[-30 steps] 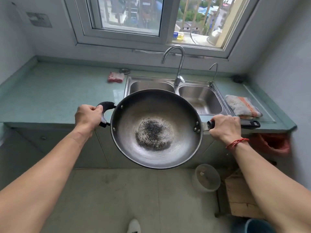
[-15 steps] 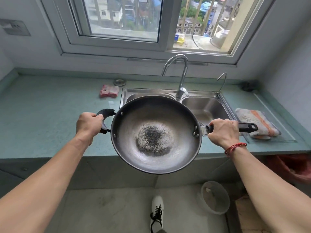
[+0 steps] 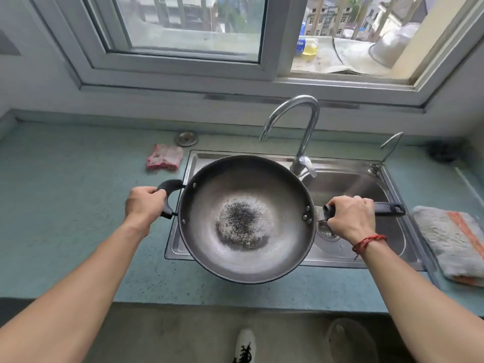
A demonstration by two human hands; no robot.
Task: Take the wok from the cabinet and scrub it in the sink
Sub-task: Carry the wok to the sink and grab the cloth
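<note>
ok so you've got the wok (image 3: 246, 218) up in the air over the left basin of the sink (image 3: 366, 184), roughly level, near edge hanging out over the front strip of the bench (image 3: 78, 205). Your left hand (image 3: 145, 205) is wrapped round the little black loop handle (image 3: 170, 184), your right hand (image 3: 351, 218) is gripping the long handle (image 3: 387, 206) right up by the rivets, fingers (image 3: 348, 203) on both curled tight round them. Solid hold for a heavy pan imo

Step in hand looks like lowering it into the basin. The wok looks about as wide as that basin, so I doubt it drops flat inside, more likely it perches on the rim or tilts. Go down slow, centred, and watch the faucet (image 3: 301, 127), its spout curves out right above the wok's far rim. Let the long handle lie across the right basin, not back toward you

Don't release the loop side until the pan is resting on something. The black burnt patch (image 3: 242, 224) in the middle is what needs scrubbing, so park it face up under the spout. That pink cloth (image 3: 165, 157) on the bench just left of the sink looks like the nearest scrubber, can't tell exactly what it is
</note>
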